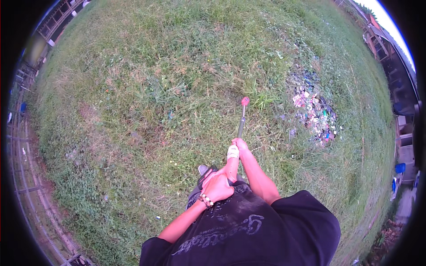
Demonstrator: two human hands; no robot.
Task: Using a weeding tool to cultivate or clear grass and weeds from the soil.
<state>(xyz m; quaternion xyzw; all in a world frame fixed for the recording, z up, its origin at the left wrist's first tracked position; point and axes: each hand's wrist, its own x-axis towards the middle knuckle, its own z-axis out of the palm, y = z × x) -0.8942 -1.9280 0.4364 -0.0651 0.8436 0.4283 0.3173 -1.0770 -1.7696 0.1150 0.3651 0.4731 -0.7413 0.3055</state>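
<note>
Both hands hold a long-shafted cordless tool that looks like a grass trimmer point(242, 124). My right hand point(241, 145) is wrapped around its shaft, just ahead of a pale wrapping point(233, 152). Close to my waist, my left hand point(217, 189) grips the rear end, beside a dark block point(205, 178) that looks like a battery pack. A beaded bracelet point(206, 200) circles the left wrist. The shaft points away from me and ends in a red head point(245, 101) above the grass point(213, 93). Any blade or line under the head cannot be made out.
Mixed litter point(314, 114) lies in the grass to the right of the tool head. Part of a shoe point(202, 169) shows left of the dark block. A railing point(31, 173) runs along the far left; buildings and a blue chair point(400, 168) stand at the right edge.
</note>
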